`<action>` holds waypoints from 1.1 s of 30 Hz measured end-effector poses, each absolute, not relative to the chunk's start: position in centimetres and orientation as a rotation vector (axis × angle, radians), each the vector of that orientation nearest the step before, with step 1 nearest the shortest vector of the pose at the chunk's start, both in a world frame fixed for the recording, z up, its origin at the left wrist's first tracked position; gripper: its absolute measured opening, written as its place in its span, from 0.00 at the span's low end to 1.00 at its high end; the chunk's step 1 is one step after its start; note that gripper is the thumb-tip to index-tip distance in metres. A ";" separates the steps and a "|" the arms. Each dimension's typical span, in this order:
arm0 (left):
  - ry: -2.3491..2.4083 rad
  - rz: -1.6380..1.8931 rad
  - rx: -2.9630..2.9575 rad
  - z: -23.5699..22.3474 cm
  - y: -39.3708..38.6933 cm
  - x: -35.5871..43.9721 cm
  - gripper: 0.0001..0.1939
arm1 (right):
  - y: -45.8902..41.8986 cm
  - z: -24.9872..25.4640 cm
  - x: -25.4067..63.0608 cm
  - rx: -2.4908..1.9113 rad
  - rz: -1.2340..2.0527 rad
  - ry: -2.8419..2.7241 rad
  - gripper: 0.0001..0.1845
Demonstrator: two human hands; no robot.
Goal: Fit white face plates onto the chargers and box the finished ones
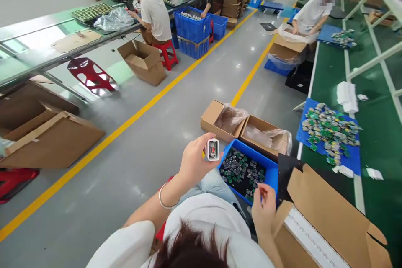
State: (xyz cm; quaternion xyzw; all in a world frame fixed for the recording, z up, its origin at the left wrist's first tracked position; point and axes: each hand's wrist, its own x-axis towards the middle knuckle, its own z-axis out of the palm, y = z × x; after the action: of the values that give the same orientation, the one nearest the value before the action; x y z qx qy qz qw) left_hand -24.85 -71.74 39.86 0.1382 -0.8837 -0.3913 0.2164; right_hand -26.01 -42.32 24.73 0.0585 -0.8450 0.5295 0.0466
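Left hand [194,157] grasping white casing [212,150]; right hand [264,204] by blue bin [271,179], can't tell grip's state.

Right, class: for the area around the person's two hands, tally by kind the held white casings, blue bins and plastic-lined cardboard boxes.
White casing, in the left hand: 1
Blue bin, by the right hand: 1
Plastic-lined cardboard boxes: 2
Total: 4

Hands [195,157] apart; white casing [213,150] in left
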 end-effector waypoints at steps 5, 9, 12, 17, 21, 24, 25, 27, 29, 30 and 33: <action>-2.368 -1.096 0.685 38.0 -82.6 -25.5 0.21 | -61.8 29.5 -35.2 0.910 1.907 -2.644 0.11; -2.353 -1.201 0.867 35.7 -92.7 -28.8 0.19 | -77.8 31.2 -41.2 1.544 2.161 -2.557 0.29; -2.335 -1.427 0.894 34.4 -100.9 -33.2 0.14 | -88.6 30.7 -45.7 1.842 2.306 -2.474 0.37; -2.247 -1.606 0.993 34.5 -113.0 -42.4 0.19 | -102.1 30.9 -54.6 1.728 2.519 -2.519 0.32; -2.175 -1.762 0.912 33.3 -120.5 -51.5 0.26 | -109.7 31.4 -63.3 1.614 2.564 -2.493 0.31; -2.100 -1.809 0.846 30.7 -125.4 -58.7 0.36 | -115.0 30.2 -70.7 1.477 2.487 -2.527 0.27; -2.090 -1.827 0.818 29.6 -127.2 -61.0 0.38 | -116.6 29.7 -73.4 1.395 2.483 -2.529 0.26; -2.070 -1.886 0.781 27.4 -131.2 -65.7 0.36 | -119.7 28.4 -79.1 1.187 2.550 -2.493 0.25; -2.046 -1.909 0.831 25.5 -136.0 -70.6 0.36 | -122.1 27.2 -85.1 0.937 2.629 -2.440 0.24; -2.050 -1.902 0.868 24.7 -138.6 -73.4 0.36 | -123.0 26.7 -88.1 0.796 2.640 -2.412 0.24; -2.130 -1.875 0.965 23.9 -146.2 -83.1 0.33 | -124.1 25.7 -96.8 0.396 2.571 -2.306 0.28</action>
State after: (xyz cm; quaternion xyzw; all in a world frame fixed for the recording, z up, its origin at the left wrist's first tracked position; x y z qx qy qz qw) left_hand -83.09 -146.16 23.94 0.3211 -0.7088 -0.6239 0.0720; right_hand -96.81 -124.11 25.75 0.1122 -0.6540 0.7293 -0.1666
